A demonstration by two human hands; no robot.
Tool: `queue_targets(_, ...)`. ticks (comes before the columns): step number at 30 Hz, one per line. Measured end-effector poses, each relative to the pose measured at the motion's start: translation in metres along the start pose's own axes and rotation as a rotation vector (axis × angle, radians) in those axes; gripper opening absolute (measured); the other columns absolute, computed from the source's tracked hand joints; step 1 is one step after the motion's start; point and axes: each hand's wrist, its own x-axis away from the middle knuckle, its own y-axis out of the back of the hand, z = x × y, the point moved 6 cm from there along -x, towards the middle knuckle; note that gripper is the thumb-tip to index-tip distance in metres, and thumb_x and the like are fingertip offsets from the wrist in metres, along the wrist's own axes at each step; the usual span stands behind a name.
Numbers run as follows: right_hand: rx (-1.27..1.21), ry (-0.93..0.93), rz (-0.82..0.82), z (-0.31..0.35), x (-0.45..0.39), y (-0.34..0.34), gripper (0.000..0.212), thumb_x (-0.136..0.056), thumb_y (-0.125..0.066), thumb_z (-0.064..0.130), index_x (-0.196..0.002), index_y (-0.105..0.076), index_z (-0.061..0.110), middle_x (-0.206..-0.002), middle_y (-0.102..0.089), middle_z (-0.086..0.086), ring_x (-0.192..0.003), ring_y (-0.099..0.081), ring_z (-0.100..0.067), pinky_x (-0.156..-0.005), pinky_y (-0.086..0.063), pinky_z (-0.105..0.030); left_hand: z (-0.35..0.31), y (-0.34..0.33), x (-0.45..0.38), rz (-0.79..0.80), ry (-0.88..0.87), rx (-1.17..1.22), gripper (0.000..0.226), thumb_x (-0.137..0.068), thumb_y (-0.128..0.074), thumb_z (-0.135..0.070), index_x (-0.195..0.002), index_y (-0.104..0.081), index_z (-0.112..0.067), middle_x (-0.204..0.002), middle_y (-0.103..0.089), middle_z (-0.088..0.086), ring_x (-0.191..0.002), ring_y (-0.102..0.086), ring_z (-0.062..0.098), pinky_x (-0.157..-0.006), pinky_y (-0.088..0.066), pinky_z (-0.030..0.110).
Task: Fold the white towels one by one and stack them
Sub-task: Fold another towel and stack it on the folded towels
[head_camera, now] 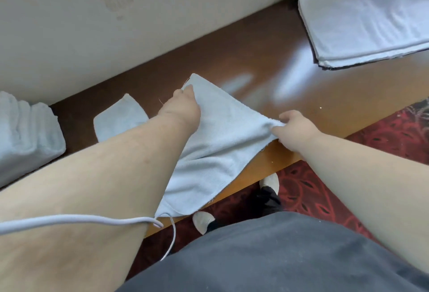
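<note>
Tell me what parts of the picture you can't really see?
- Head view: the left forearm covers the left side of the towel being folded, and part of the small folded towel.
- The left hand and right hand hide the corners in their grip.
- Frame edges cut off the towel stack on the left and the flat towel pile at top right, so neither can be counted.
- The shoes are partly hidden behind the table edge.

both forearms reach forward, left hand (183,106) and right hand (294,124) each pinching cloth with curled fingers.
</note>
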Motion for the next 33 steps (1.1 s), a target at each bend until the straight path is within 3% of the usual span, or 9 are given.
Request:
queue_targets(2,-0.018,-0.004,0.017,-0.008,-0.005,0.001,0.027,-0.094,-0.057,0.036,-0.118,-0.063,0.024,-0.093,-0.067,-0.003,-0.082,-0.062,-0.023,-0.062,-0.044,-0.029,-0.004,-0.008,-0.022,0.057,0.166,0.168,0.065,-0.099,-0.046,-0.039,-0.153,-0.015,-0.018,-0.144,-0.037,0.012,-0.113,-0.053,0.037,-0.081,-0.044,0.042)
queue_targets(6,-0.180,-0.076,0.066,-0.036,-0.011,0.005,0.008,-0.090,-0.064,0.035,-0.095,-0.063,0.029,-0.080,-0.066,-0.004,-0.070,-0.060,-0.021,-0.069,-0.055,-0.038,-0.014,-0.018,-0.053,0.015,0.216,0.346,0.043,-0.096,-0.051,-0.040,-0.133,-0.050,-0.017,-0.127,-0.058,0.006,-0.102,-0.059,0.030,-0.074,-0.039,0.031)
queue_targets(9,-0.077,-0.095,0.116,-0.057,-0.013,0.015,0.024,-0.082,-0.070,0.032,-0.101,-0.055,0.031,-0.083,-0.067,-0.004,-0.067,-0.063,-0.019,-0.061,-0.056,-0.034,-0.035,-0.011,-0.061,-0.086,0.153,0.466,0.020,-0.093,-0.045,-0.036,-0.100,-0.061,-0.025,-0.093,-0.064,-0.003,-0.076,-0.059,0.018,-0.057,-0.037,0.028)
queue_targets(12,0.038,-0.089,0.180,-0.067,-0.016,0.029,0.033,-0.079,-0.071,0.030,-0.107,-0.052,0.027,-0.077,-0.069,-0.003,-0.056,-0.062,-0.016,-0.047,-0.047,-0.027,-0.073,0.016,-0.068,-0.262,0.098,0.540,0.015,-0.093,-0.042,-0.039,-0.092,-0.052,-0.028,-0.082,-0.057,-0.008,-0.072,-0.054,0.015,-0.057,-0.035,0.029)
queue_targets(17,-0.021,-0.074,0.072,-0.080,-0.031,0.065,0.028,-0.082,-0.068,0.033,-0.101,-0.053,0.021,-0.078,-0.066,-0.001,-0.063,-0.064,-0.017,-0.050,-0.047,-0.026,-0.151,0.044,-0.086,-0.362,-0.144,0.536,0.018,-0.098,-0.042,-0.037,-0.107,-0.051,-0.025,-0.097,-0.064,-0.004,-0.087,-0.060,0.019,-0.074,-0.047,0.034)
queue_targets(22,0.080,-0.044,-0.116,-0.092,-0.045,0.095,0.057,-0.083,-0.068,0.027,-0.132,-0.040,0.023,-0.106,-0.058,0.000,-0.087,-0.063,-0.022,-0.064,-0.047,-0.029,-0.215,-0.008,-0.090,0.126,-0.372,0.465,0.058,-0.102,-0.046,-0.020,-0.153,-0.021,-0.033,-0.152,-0.039,0.001,-0.129,-0.045,0.015,-0.099,-0.036,0.015)
queue_targets(26,0.409,0.377,-0.288,-0.056,-0.036,0.091,0.073,-0.083,-0.067,0.029,-0.147,-0.033,0.028,-0.150,-0.032,-0.006,-0.135,-0.031,-0.030,-0.108,-0.031,-0.045,-0.214,-0.021,-0.063,-0.182,-0.469,0.179,0.052,-0.097,-0.051,-0.023,-0.147,-0.039,-0.027,-0.150,-0.042,0.001,-0.136,-0.037,0.024,-0.113,-0.028,0.035)
queue_targets(30,0.610,0.767,0.017,-0.012,-0.022,0.043,0.061,-0.091,-0.058,0.022,-0.149,-0.037,0.025,-0.159,-0.024,-0.005,-0.145,-0.017,-0.027,-0.115,-0.023,-0.043,-0.183,-0.035,-0.030,-0.288,-0.378,0.093,0.040,-0.095,-0.051,-0.034,-0.135,-0.053,-0.030,-0.136,-0.056,0.001,-0.121,-0.051,0.025,-0.101,-0.040,0.038)
queue_targets(33,0.807,0.765,0.132,-0.001,-0.019,0.021,0.053,-0.094,-0.050,0.029,-0.146,-0.038,0.026,-0.152,-0.031,-0.004,-0.134,-0.029,-0.028,-0.104,-0.034,-0.041,-0.134,-0.036,-0.011,-0.316,-0.231,0.101,0.045,-0.096,-0.046,-0.038,-0.140,-0.047,-0.028,-0.141,-0.050,0.003,-0.130,-0.044,0.025,-0.109,-0.030,0.040)
